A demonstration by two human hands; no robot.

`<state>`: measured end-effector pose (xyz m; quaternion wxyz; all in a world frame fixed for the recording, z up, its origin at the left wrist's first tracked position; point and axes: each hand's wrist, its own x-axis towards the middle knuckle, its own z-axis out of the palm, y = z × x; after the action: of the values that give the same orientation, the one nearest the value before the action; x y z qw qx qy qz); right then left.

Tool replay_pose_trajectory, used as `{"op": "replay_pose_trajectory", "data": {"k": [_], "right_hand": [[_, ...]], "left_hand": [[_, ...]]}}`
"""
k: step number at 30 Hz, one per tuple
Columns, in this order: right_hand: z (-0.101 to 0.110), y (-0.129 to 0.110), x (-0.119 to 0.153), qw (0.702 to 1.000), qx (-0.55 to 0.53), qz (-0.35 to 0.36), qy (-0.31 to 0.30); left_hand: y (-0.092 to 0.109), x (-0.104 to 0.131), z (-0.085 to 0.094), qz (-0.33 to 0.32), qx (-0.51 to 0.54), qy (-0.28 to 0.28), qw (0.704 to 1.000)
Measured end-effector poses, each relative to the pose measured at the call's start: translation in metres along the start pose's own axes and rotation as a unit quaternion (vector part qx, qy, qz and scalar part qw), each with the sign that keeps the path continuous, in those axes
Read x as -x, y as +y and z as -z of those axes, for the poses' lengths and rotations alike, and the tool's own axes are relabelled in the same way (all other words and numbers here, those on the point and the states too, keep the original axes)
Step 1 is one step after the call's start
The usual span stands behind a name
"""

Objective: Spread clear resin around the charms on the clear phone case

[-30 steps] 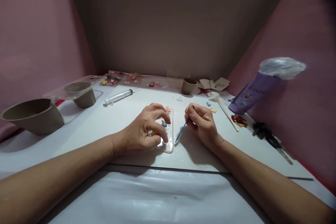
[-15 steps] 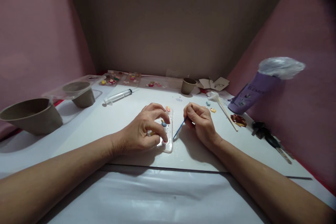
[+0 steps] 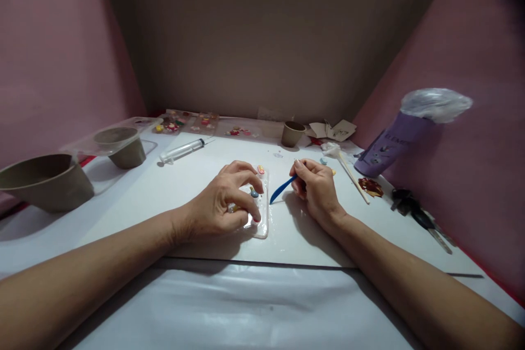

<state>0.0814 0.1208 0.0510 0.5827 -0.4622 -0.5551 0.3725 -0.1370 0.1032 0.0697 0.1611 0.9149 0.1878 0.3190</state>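
A clear, rounded-corner phone case (image 3: 264, 228) lies on the white board with small coloured charms on it, among them a blue one (image 3: 254, 193) and a pink and yellow one (image 3: 261, 170). My left hand (image 3: 232, 197) arches over the case with its fingers spread and bent. One fingertip rests on a small red piece near the case's lower end; the hand hides much of the left side. Just right of the case, my right hand (image 3: 314, 186) pinches a blue plastic modelling knife (image 3: 281, 191). Its blade tip points down-left, close to the case's right edge.
At left stand two brown pots (image 3: 47, 183) and a clear plastic lid. A syringe (image 3: 182, 151) lies behind my left hand. Charm packs (image 3: 205, 120) and a small pot (image 3: 292, 134) line the back. At right are a wooden stick (image 3: 353, 178), a purple tumbler (image 3: 394, 142) and a dark-handled tool (image 3: 414, 213).
My right hand has turned the blue knife so its broad face shows, and the tip has risen slightly beside the case. My left hand keeps its place over the case.
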Motion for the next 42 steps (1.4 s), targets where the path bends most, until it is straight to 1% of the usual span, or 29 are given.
{"op": "replay_pose_trajectory", "data": {"k": [3, 10, 18, 23, 25, 29, 32, 38, 42], "right_hand": [[-0.0007, -0.0017, 0.0003, 1.000, -0.002, -0.018, -0.003], [-0.0013, -0.0046, 0.0027, 0.998, 0.004, -0.048, -0.040], [-0.0022, -0.0048, 0.0027, 0.997, 0.012, -0.042, -0.063], [-0.0016, -0.0030, 0.0024, 0.996, 0.014, -0.037, -0.078], [-0.0015, -0.0030, 0.0020, 0.996, 0.000, -0.036, -0.077], [-0.0019, -0.0037, 0.0009, 0.997, -0.041, -0.043, -0.053], [-0.0020, -0.0030, -0.0004, 0.997, -0.044, -0.039, -0.046], [0.0011, 0.0017, -0.0040, 0.999, -0.017, -0.015, -0.049], [0.0045, 0.0032, -0.0046, 0.995, 0.069, 0.021, -0.069]], "left_hand": [[-0.0006, 0.0001, -0.0002, -0.005, 0.004, 0.004, 1.000], [0.0002, 0.0000, -0.0002, -0.002, 0.003, 0.003, 1.000], [0.0010, -0.0003, 0.0002, 0.005, -0.002, -0.008, 1.000], [0.0008, -0.0001, -0.0010, 0.004, 0.009, 0.007, 1.000], [0.0004, 0.0000, -0.0007, 0.001, 0.007, 0.001, 1.000], [0.0003, -0.0002, 0.0007, 0.006, -0.005, -0.012, 1.000], [0.0005, -0.0004, 0.0009, 0.008, -0.007, -0.013, 1.000], [-0.0004, 0.0000, -0.0001, 0.001, 0.002, -0.004, 1.000], [-0.0009, 0.0002, -0.0002, 0.005, -0.001, -0.008, 1.000]]}}
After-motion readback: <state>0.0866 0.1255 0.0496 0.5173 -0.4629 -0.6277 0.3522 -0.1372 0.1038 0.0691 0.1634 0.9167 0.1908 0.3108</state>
